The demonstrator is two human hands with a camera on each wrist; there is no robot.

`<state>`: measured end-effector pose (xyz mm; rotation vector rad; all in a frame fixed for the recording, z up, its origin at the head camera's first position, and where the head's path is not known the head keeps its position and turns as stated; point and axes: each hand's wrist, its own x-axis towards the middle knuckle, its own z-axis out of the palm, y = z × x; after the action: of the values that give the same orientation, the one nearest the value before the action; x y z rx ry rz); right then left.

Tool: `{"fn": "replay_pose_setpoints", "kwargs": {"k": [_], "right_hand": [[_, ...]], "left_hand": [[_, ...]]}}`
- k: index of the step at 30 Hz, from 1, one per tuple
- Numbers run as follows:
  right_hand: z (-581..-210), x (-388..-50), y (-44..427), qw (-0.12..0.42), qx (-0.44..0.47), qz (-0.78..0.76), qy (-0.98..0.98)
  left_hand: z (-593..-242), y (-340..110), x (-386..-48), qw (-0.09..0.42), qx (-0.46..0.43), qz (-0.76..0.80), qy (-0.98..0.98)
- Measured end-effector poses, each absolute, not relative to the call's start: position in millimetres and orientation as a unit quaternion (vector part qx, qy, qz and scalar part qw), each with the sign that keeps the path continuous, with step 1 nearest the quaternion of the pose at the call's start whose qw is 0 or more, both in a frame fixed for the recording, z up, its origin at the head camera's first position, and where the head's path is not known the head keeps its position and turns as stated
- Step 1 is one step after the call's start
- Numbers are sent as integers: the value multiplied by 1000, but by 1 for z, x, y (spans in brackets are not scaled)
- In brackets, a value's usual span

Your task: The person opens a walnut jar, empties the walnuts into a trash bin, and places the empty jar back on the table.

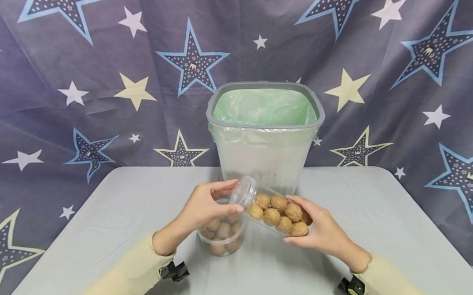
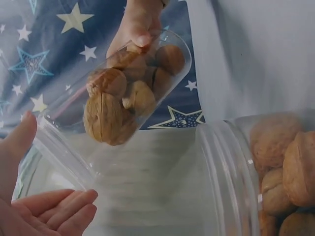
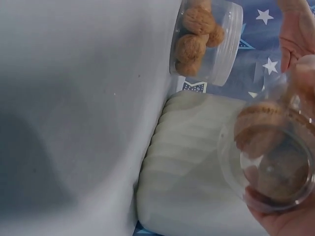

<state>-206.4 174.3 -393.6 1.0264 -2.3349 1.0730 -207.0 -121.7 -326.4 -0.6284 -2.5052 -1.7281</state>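
My right hand (image 1: 324,228) grips the base end of a clear plastic jar (image 2: 123,93) of walnuts (image 1: 272,216), held tilted above the table. Its clear lid end (image 1: 244,192) points left, towards my left hand (image 1: 204,207). There the left thumb and fingers spread to either side of the lid, close to its rim; in the left wrist view (image 2: 54,211) they look fairly straight. Whether they touch the lid is hard to tell. Below my left hand, a second clear jar (image 1: 220,248) with walnuts stands upright on the table, partly hidden by that hand.
A pale waste bin (image 1: 260,157) with a grey rim and green liner bag stands behind the jars, at the table's back edge. The grey table (image 1: 138,213) reaches out on both sides. Behind hangs a dark star-patterned curtain (image 1: 240,55).
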Motion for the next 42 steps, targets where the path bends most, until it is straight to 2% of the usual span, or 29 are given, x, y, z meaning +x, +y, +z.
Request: {"fn": "replay_pose_setpoints", "kwargs": {"k": [7,18,27,35,42], "right_hand": [[-396,-204,169,231,349,342,-842],[-393,-207,168,200,339,377,-839],[-387,-207,172,140,365,419,-820],[-386,-208,176,69,385,439,-809],[-385,-208,181,38,412,443,-795]], "left_hand": [[-325,-121,-208,8,-178,-558,-811],[-329,-130,-215,30,-234,-568,-788],[-328,-140,-221,-3,-362,-580,-729],[-321,-144,-218,-23,-466,-516,-719],[-321,-152,-225,-31,-530,-464,-709]]}}
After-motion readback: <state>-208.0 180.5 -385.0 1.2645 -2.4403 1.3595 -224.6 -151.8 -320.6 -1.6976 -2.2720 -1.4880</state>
